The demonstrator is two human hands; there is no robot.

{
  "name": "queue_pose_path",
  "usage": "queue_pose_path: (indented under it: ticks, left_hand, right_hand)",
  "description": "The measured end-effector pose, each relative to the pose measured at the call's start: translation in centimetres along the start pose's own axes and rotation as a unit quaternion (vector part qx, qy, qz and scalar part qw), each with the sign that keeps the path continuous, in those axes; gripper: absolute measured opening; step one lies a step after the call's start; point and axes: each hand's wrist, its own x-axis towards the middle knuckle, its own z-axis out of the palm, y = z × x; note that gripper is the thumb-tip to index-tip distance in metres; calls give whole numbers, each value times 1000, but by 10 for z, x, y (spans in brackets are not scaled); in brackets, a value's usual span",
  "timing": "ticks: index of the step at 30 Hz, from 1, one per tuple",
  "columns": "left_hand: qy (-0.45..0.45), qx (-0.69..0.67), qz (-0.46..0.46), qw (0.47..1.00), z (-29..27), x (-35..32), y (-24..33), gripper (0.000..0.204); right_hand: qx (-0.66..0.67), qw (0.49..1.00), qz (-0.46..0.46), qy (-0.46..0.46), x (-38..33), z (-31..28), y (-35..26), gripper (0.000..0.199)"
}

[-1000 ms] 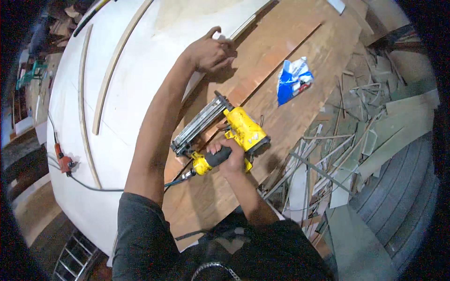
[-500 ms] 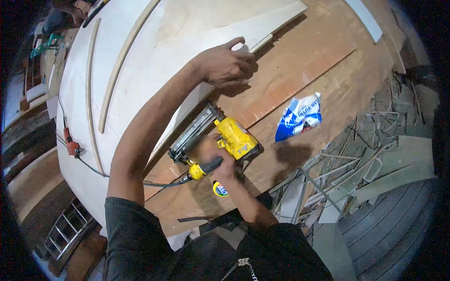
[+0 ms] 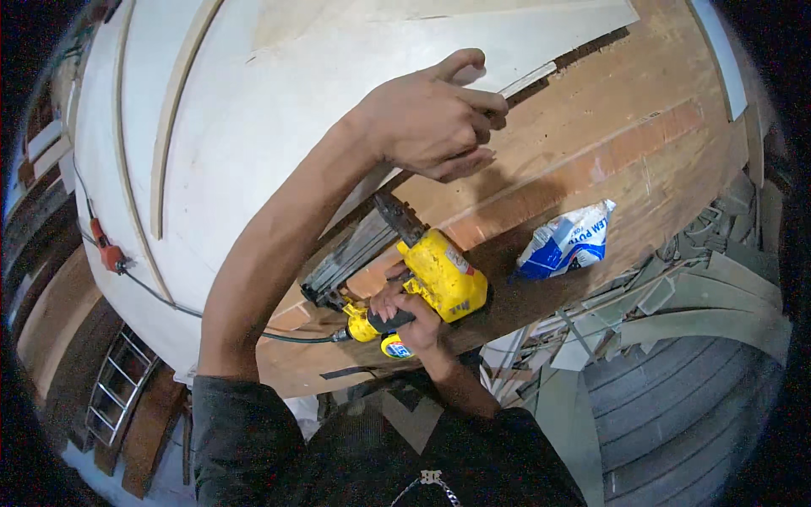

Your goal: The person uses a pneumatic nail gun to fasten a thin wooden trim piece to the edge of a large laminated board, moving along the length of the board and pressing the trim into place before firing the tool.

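My right hand (image 3: 414, 321) is wrapped round the dark grip of a yellow pneumatic nail gun (image 3: 448, 279). The gun's long grey magazine (image 3: 351, 258) angles left, and its black nose points up toward the white panel's edge. A dark air hose (image 3: 296, 339) joins the end of its handle. Above the edge of the large white panel (image 3: 287, 101), my left hand (image 3: 435, 122) is loosely bent, thumb and fingers apart, with nothing visible in it. Just below the gun's handle lies a small round yellow item with a blue label (image 3: 394, 345), partly covered.
A crumpled blue-and-white packet (image 3: 570, 241) lies on the brown wooden table (image 3: 659, 76). Thin wooden strips (image 3: 173, 118) rest on the panel, near a red tool or plug on a cord (image 3: 107, 249). Offcuts (image 3: 583, 338) pile up at right; a metal ladder (image 3: 120, 384) is at lower left.
The nail gun has turned slightly and shifted right in my right hand, its nose now nearer the panel's edge. My left hand has shifted right, its fingers more curled. The view has moved too.
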Motion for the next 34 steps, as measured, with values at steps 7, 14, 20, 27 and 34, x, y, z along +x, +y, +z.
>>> queue_pose_path:
  ticks: [7,14,20,27,34]
  left_hand:
    - [5,-11,9,1000,-3,0,5,24]
    - [14,29,17,999,-10,18,4,22]
    - [138,71,-93,984,-16,53,-18,61]
    - [101,78,-29,991,-10,57,-30,65]
    - [74,40,-33,996,-13,57,-30,62]
  right_hand:
    - [23,994,58,85,-5,22,-17,29]
    - [80,990,22,113,8,17,-38,32]
    - [70,997,-23,36,21,9,-55,31]
    - [90,995,26,-23,14,-7,-44,10]
    - [77,997,15,-21,15,-5,-47,35]
